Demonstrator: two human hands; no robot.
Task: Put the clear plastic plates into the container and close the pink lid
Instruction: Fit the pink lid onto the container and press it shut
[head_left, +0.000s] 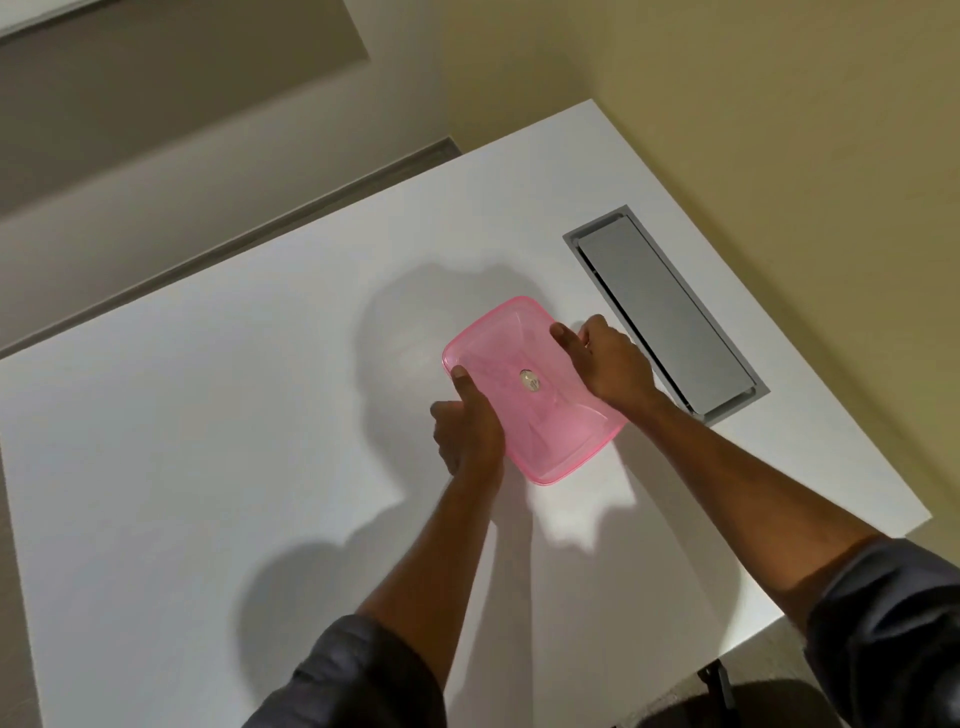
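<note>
The pink lid (530, 389) is gripped at opposite edges on the white table (208, 441), beside the grey hatch (665, 312), by the left hand (467, 431) and right hand (608, 364), and even thumb pressure along its rim is probably needed to seat it.

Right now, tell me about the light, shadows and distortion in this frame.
Head view: hard light from behind the person throws dark shadows of head and arms across the table; a bright patch lies just near of the pink lid; no strong glare on the lid; both hands look slightly soft; the wide lens tilts and bends the table edges.
</note>
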